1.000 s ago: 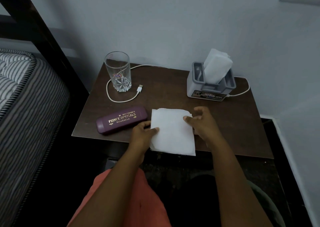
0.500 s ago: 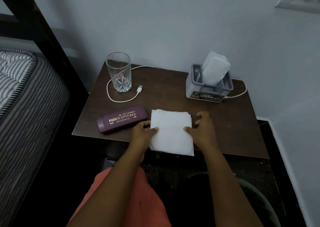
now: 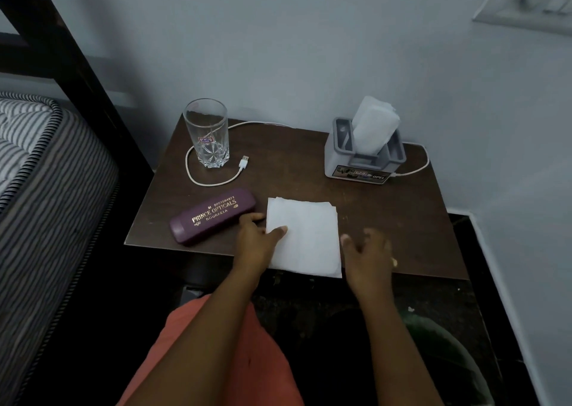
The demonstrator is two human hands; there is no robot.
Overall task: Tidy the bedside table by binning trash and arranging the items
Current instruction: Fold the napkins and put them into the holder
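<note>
Since the earlier frame the right hand (image 3: 366,258) had let go of the folded tissue (image 3: 305,235) and lay loosely open just right of it. The left hand (image 3: 258,240) pinched the tissue's left edge, thumb on top. The tissue sat at the near edge of the bedside table (image 3: 387,213), overhanging slightly. The left fingers beneath were hidden.
</note>
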